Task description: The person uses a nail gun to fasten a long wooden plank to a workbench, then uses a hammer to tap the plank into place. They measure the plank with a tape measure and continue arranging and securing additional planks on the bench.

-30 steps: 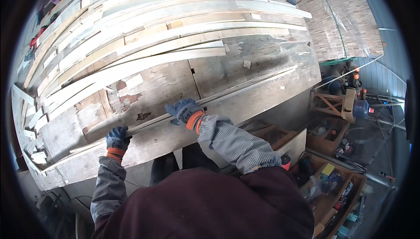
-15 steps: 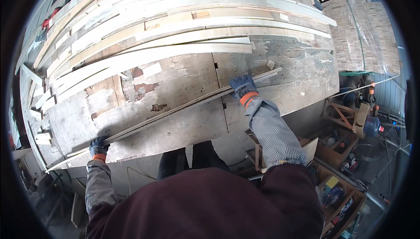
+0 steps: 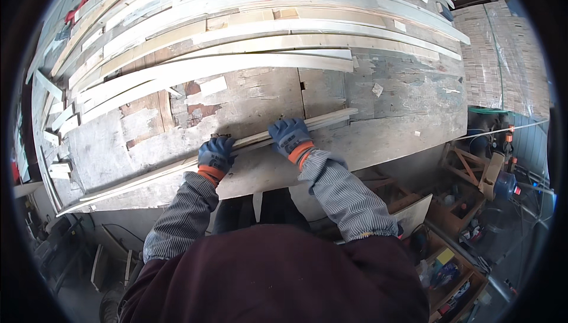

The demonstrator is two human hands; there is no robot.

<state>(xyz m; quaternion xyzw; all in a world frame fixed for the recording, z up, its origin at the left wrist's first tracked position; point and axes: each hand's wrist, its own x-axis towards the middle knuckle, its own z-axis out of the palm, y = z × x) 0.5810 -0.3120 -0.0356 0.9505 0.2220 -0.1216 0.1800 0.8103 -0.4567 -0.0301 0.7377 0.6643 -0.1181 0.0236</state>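
Several long, thin wooden strips (image 3: 148,173) lie bundled together along the near side of a worn wooden worktable (image 3: 396,110), slanting from near left up to the right. My left hand (image 3: 216,154), in a blue glove with an orange cuff, is closed around the bundle near its middle. A short way to the right, my right hand (image 3: 289,136), gloved alike, also grips the strips, with its fingers curled over them. Their right ends poke out past that hand. The gloves cover the middle of the bundle.
Many pale boards (image 3: 248,63) lie in rows across the far part of the table. Short offcuts (image 3: 60,171) sit along the left edge. A wrapped stack of wood blocks (image 3: 482,57) stands at the right. Wooden bins (image 3: 455,202) and a blue water jug (image 3: 507,185) are lower right.
My left hand has slid right, from near the bundle's left end to its middle. My right hand has shifted left, closer to it. The strips' right ends have moved left and nearer.
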